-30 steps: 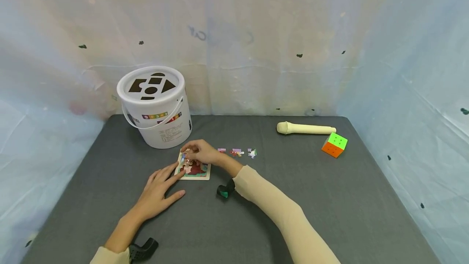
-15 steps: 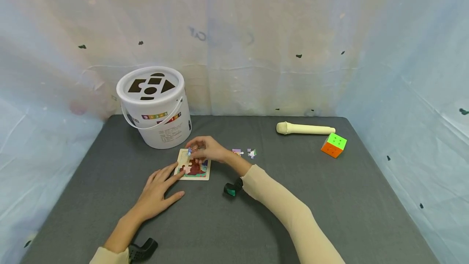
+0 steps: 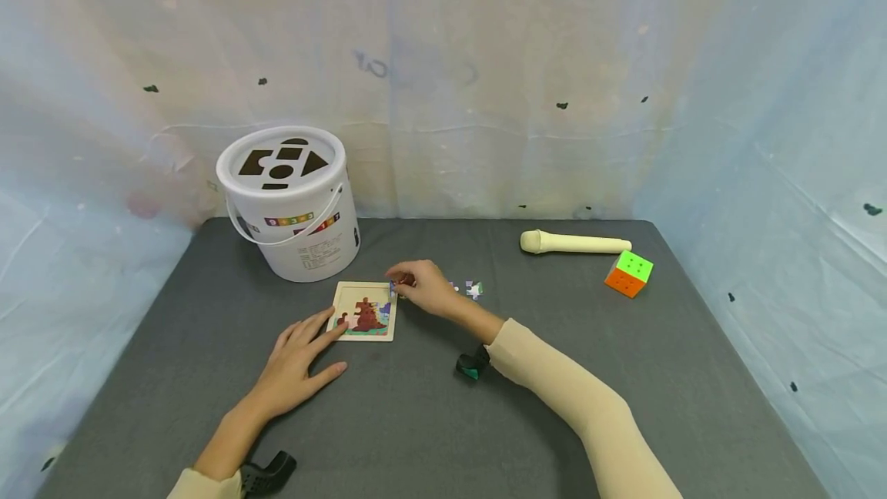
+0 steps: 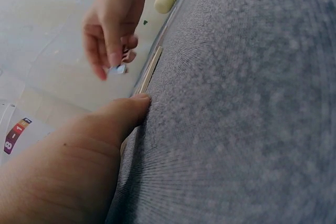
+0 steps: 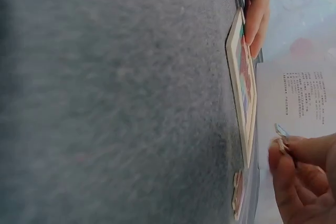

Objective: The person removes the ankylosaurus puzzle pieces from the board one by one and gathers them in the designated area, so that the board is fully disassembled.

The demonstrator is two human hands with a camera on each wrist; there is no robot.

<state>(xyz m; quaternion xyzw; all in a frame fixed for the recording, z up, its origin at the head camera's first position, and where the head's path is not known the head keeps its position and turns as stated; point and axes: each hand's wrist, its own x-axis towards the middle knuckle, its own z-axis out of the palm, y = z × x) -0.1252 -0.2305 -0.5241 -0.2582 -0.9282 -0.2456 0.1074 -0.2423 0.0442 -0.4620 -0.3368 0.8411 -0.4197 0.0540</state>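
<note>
A small jigsaw puzzle board [image 3: 349,295] with a pale wooden frame lies flat on the table, partly filled with a brown and green picture; its upper part is bare wood. My left hand [image 3: 296,370] rests at its left side with spread, fairly straight fingers, the fingertips on the edge. Just past the upper right corner, my right hand [image 3: 426,287] pinches a bluish puzzle piece [image 5: 282,131] between thumb and fingers, raised above the board. One loose puzzle piece [image 3: 474,289] lies to the right; my right hand partly hides others beside it.
Behind the board on the left stands a white bucket [image 3: 305,214] with shape cut-outs in its lid and a wire-like handle. A cream toy microphone [image 3: 575,242] and a puzzle cube [image 3: 629,274] lie at the back right. Pale sheeting [image 3: 443,98] surrounds the grey table.
My right hand has lifted a puzzle piece away from the board's upper left and moved right with it, uncovering the bare upper area. My left hand has stayed in place.
</note>
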